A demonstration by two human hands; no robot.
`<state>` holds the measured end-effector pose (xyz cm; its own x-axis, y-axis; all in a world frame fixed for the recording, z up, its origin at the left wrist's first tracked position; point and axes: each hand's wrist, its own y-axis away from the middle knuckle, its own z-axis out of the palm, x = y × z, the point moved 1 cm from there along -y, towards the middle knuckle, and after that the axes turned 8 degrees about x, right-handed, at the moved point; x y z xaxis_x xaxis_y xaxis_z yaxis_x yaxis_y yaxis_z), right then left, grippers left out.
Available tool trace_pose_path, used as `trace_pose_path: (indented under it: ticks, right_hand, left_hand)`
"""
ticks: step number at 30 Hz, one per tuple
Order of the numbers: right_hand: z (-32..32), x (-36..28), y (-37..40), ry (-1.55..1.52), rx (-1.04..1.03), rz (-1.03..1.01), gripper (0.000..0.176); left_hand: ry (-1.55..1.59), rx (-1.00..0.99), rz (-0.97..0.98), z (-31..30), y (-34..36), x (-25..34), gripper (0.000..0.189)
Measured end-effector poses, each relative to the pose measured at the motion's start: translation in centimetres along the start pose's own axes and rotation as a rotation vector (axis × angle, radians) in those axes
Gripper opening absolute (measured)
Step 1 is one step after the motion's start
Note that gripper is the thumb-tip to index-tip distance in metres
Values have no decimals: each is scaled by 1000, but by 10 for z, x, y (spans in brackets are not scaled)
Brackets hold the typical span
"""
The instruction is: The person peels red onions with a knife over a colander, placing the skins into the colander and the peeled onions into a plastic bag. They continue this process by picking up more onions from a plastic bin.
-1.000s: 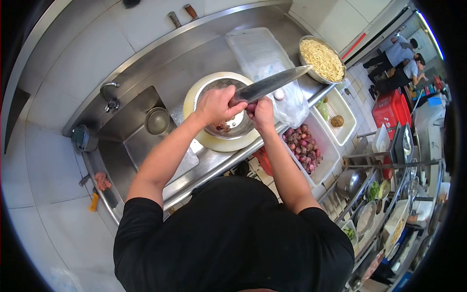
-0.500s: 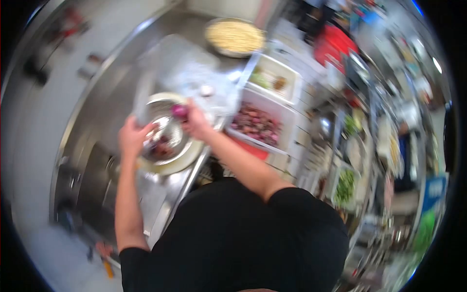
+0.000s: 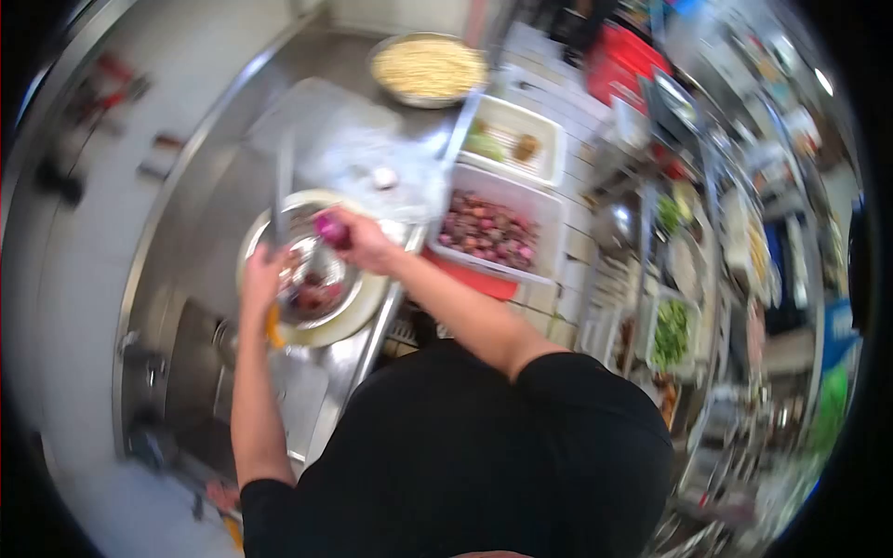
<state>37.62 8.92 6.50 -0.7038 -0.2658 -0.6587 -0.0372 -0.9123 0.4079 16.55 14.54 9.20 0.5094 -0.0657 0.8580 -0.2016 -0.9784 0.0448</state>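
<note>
Noodle bowl [image 3: 423, 100]: steel, heaped with pale noodles, far beyond the fingers [image 3: 361, 237] at the counter's end.
Shallot tub [image 3: 555, 223]: white, full of purple shallots, just right of the fingers.
Second tub [image 3: 559, 139]: white, holds greens and a brown lump, beyond the shallot tub.
Plastic bag [image 3: 367, 153]: clear and crumpled, just beyond the fingers.
Sink [image 3: 186, 363]: steel, to the left of the fingers and nearer the body.
Red crate [image 3: 642, 70]: blurred, far off to the right.
Chopped greens [image 3: 672, 333]: in a rack container, well right of the fingers.
</note>
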Motion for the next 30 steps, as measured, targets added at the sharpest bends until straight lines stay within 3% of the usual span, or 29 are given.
trace_pose_path:
  ticks: [3, 5, 7, 11, 16, 19, 22, 25, 29, 30]
  right_hand:
    - [8, -19, 22, 28, -147, 123, 43]
    - [9, -13, 22, -146, -203, 195, 49]
    - [14, -9, 25, -221, -248, 278, 50]
    - [30, -3, 33, -256, -262, 289, 44]
    - [35, 3, 33, -228, -261, 236, 53]
    - [35, 3, 33, -168, -233, 161, 47]
    - [41, -2, 34, -20, -100, 54, 35]
    - [43, 0, 34, -7, -6, 19, 39]
    - [26, 5, 22, -152, -187, 145, 45]
    - [33, 1, 27, -187, -188, 163, 45]
  left_hand:
    - [96, -28, 74, -4, 10, 23, 45]
    - [33, 33, 184, -4, 18, 46, 53]
    - [-2, 20, 190, -10, 27, 70, 67]
    - [-105, 51, 336, -6, 27, 73, 72]
    - [-150, 65, 327, -10, 32, 78, 70]
    - [-195, 67, 377, -14, 35, 80, 66]
    - [-194, 88, 489, -12, 35, 75, 58]
    - [-220, 85, 617, -9, 39, 72, 55]
    - [-34, 127, 428, -18, 35, 72, 55]
    - [-40, 179, 468, -21, 31, 72, 59]
